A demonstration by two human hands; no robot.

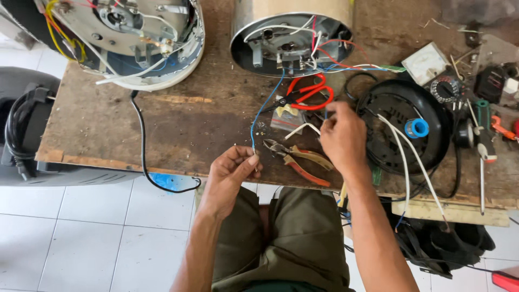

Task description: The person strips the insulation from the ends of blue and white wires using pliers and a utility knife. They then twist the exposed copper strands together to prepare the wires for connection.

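Left hand [233, 172] pinches blue wire [264, 108] at table edge [97, 162].

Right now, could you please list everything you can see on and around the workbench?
workbench: one, brown, worn, centre
opened appliances: two, white far left, silver far centre
blue wire: one, from silver appliance to left hand
scissors: one, red-handled, centre
pliers: one, orange-handled, near edge
black base: one, right
tape roll: one, blue, on base
meter: one, white, far right
screwdriver: one, right edge
black cord: one, hanging left
left hand: pinching blue wire
right hand: fingers closed; what they hold is unclear
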